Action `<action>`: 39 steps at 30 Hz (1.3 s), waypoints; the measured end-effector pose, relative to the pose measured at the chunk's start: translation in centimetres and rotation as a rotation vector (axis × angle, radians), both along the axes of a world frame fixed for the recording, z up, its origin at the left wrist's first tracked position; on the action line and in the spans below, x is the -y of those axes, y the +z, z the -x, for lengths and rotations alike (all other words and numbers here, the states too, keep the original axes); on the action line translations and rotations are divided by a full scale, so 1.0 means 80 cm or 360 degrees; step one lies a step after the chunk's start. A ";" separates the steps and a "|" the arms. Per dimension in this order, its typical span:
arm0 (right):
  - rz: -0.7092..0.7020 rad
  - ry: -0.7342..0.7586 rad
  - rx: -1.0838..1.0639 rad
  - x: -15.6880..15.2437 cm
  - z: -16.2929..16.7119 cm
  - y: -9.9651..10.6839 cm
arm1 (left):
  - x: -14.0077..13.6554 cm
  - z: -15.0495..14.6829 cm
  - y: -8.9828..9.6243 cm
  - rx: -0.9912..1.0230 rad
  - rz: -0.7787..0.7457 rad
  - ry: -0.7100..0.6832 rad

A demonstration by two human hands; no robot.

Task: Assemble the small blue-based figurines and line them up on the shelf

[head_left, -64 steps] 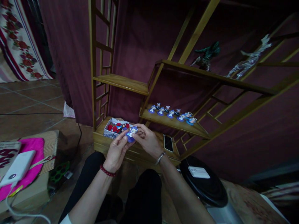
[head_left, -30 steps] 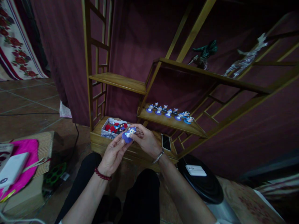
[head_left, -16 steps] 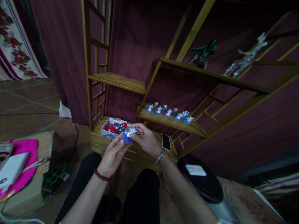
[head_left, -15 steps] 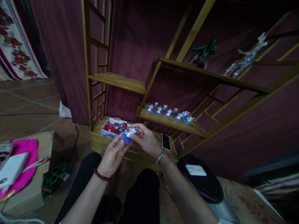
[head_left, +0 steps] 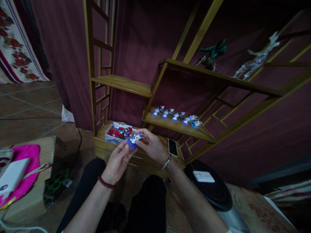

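Between both hands is a small purple-and-white figurine (head_left: 133,141) on a round purple base, tilted, in front of the low shelf. My left hand (head_left: 119,160) grips the base between thumb and fingers. The fingers of my right hand (head_left: 153,145) are closed on the figurine's head end. Just beyond my left hand, an open cardboard box (head_left: 111,139) holds several red and dark figurines (head_left: 120,132). On the middle shelf (head_left: 155,121) stand several similar figurines (head_left: 175,116) in rows, with purple, dark and blue bases.
A phone (head_left: 172,147) lies on the low shelf right of my hands. Higher up stand a dark green statue (head_left: 213,53) and a clear horse-like statue (head_left: 257,60). A black-lidded bin (head_left: 211,191) is at right; a white device (head_left: 14,176) rests on pink cloth at left.
Almost nothing differs. Both hands stay on the figurine, which has turned very slightly in the fingers.
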State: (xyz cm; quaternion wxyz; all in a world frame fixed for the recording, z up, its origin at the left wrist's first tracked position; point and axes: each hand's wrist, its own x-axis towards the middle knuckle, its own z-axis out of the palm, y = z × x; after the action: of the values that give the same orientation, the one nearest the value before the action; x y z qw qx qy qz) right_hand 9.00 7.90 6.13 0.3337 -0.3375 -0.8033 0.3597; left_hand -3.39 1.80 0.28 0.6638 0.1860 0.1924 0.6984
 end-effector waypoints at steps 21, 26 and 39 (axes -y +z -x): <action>0.0000 0.0108 0.0093 0.002 -0.004 0.010 | 0.004 0.002 -0.003 -0.0061 -0.0020 -0.0067; -0.0039 0.0126 0.0114 0.003 -0.004 0.012 | 0.005 0.003 -0.003 -0.0076 -0.0035 -0.0083; -0.0331 0.0237 0.0308 0.011 -0.006 0.029 | 0.013 0.002 -0.003 0.0013 -0.0076 -0.0145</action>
State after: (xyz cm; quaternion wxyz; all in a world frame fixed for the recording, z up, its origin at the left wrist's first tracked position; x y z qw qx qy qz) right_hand 9.44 7.02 8.42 0.2603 -0.2737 -0.8874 0.2643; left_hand -3.52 0.80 0.02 0.6910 0.2074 0.1644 0.6727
